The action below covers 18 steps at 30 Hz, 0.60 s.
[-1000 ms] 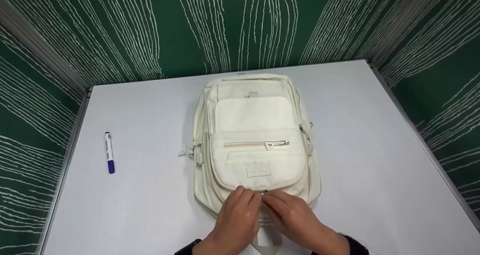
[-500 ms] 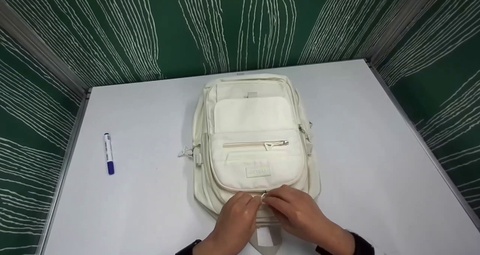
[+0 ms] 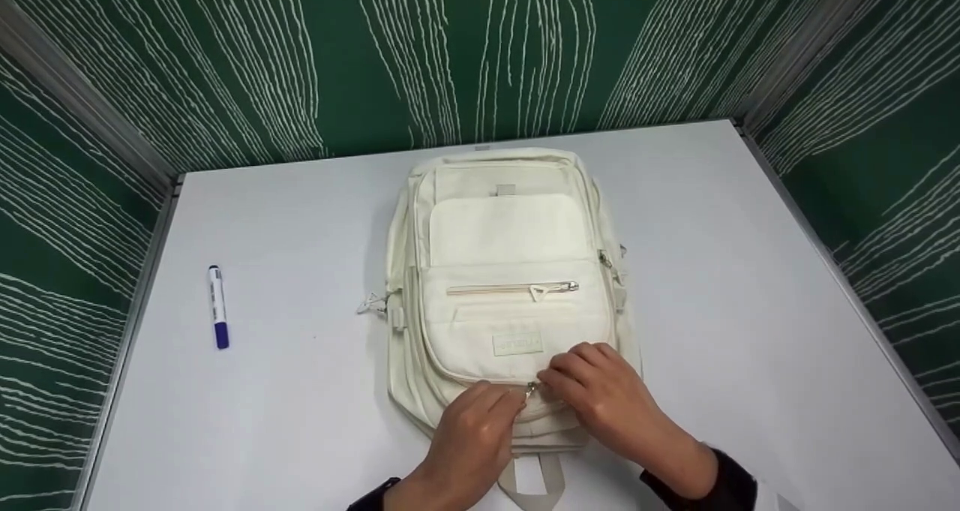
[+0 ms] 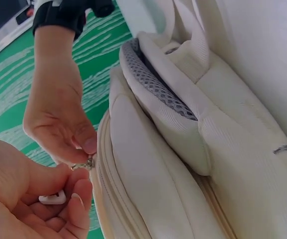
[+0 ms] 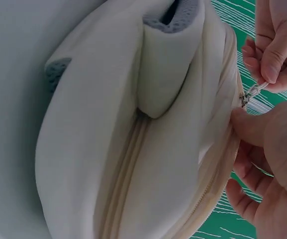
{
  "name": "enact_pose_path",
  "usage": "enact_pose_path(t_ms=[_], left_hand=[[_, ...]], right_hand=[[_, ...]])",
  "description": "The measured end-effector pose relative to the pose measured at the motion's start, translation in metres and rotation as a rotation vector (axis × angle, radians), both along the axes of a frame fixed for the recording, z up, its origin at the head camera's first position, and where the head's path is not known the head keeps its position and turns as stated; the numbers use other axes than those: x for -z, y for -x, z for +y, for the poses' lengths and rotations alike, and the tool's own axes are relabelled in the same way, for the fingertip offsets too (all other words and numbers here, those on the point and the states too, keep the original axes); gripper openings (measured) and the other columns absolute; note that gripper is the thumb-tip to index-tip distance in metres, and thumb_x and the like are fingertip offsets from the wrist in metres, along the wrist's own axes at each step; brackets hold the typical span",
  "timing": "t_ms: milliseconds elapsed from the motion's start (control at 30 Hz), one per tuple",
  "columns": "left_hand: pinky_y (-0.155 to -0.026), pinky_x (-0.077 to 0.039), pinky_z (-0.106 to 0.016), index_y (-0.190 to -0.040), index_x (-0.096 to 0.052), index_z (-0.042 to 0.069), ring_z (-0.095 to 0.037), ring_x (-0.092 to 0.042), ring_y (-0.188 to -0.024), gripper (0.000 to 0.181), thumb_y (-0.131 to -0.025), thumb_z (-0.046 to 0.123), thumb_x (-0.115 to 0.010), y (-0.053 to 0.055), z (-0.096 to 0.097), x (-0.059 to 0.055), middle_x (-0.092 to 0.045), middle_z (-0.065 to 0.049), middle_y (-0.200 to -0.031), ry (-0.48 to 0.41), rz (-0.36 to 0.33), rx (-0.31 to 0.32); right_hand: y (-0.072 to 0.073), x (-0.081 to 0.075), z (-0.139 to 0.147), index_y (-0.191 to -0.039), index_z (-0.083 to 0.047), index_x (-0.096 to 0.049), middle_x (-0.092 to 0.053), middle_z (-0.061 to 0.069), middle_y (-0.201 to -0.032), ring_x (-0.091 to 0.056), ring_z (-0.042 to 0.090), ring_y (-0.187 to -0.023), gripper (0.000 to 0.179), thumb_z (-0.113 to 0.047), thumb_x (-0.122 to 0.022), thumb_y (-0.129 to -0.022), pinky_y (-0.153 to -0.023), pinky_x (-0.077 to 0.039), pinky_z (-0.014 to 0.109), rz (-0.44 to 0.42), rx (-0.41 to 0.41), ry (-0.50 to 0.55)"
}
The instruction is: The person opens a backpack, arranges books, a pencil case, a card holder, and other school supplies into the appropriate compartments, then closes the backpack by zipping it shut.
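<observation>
A cream backpack (image 3: pixel 510 229) lies front side up on the white table, its carry loop (image 3: pixel 553 475) toward me. At the lower end of the front pocket, my left hand (image 3: pixel 476 430) pinches a zipper pull between thumb and fingers. The pull's white triangular end (image 4: pixel 52 199) shows in the palm in the left wrist view. A metal zipper slider (image 5: pixel 245 98) sits on the seam between the hands. Just right of it, my right hand (image 3: pixel 604 400) pinches the pocket's edge, thumb on the fabric and fingers curled behind it.
A white marker (image 3: pixel 218 306) with a blue cap lies on the table (image 3: pixel 300 421) left of the backpack. Another zipper pull (image 3: pixel 369 304) sticks out at the bag's left side. Green walls (image 3: pixel 480 61) with white lines border the table's back and sides.
My right hand has moved up and right along the pocket seam, away from the left hand. The left hand stays nearly in place with the zipper pull. The slider shows more clearly between them.
</observation>
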State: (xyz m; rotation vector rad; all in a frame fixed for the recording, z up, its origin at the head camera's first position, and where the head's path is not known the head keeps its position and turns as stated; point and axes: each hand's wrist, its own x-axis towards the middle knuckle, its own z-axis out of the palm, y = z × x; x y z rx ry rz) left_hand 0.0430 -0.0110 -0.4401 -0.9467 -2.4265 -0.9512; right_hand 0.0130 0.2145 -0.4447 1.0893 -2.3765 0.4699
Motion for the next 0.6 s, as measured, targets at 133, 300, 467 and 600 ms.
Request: enact_pose_path(t_ms=[133,300,467,600], left_hand=[[-0.066,-0.049,-0.022,-0.090,-0.072,0.007,-0.009,-0.061,-0.075,0.022,-0.080,-0.013,-0.074,0.002,-0.009,0.002,-0.067,0.002,-0.083,-0.023,0.029,-0.031],[-0.070,-0.052,-0.024,-0.089,-0.073,0.006,-0.009,-0.065,-0.080,0.030,-0.073,-0.019,-0.070,0.006,-0.029,0.004,-0.069,0.001,-0.084,-0.052,0.023,-0.092],[-0.063,-0.050,-0.023,-0.083,-0.072,0.006,-0.009,-0.060,-0.072,0.030,-0.071,-0.022,-0.069,0.008,-0.050,0.005,-0.068,0.001,-0.076,-0.029,0.007,-0.167],[-0.060,-0.050,-0.023,-0.080,-0.074,0.002,-0.008,-0.058,-0.070,0.026,-0.075,-0.023,-0.070,0.011,-0.066,0.003,-0.066,-0.001,-0.073,-0.013,-0.074,-0.231]], right_hand=[[0.002,-0.001,0.002,-0.100,-0.009,-0.075,-0.068,0.000,-0.098,-0.060,0.018,-0.085,0.021,0.002,-0.064,-0.085,-0.072,-0.046,0.034,0.019,-0.021,0.039],[0.002,-0.002,0.004,-0.102,-0.009,-0.074,-0.066,0.001,-0.099,-0.059,0.020,-0.085,0.022,0.002,-0.059,-0.090,-0.073,-0.046,0.035,0.026,-0.035,0.054],[0.003,-0.002,0.003,-0.102,-0.009,-0.074,-0.066,0.001,-0.098,-0.059,0.019,-0.084,0.032,-0.007,-0.043,-0.107,-0.071,-0.047,0.033,0.051,-0.032,0.059],[0.003,-0.003,0.003,-0.101,-0.009,-0.074,-0.066,0.001,-0.097,-0.059,0.018,-0.084,0.038,-0.014,-0.038,-0.113,-0.071,-0.048,0.033,0.069,-0.032,0.065]])
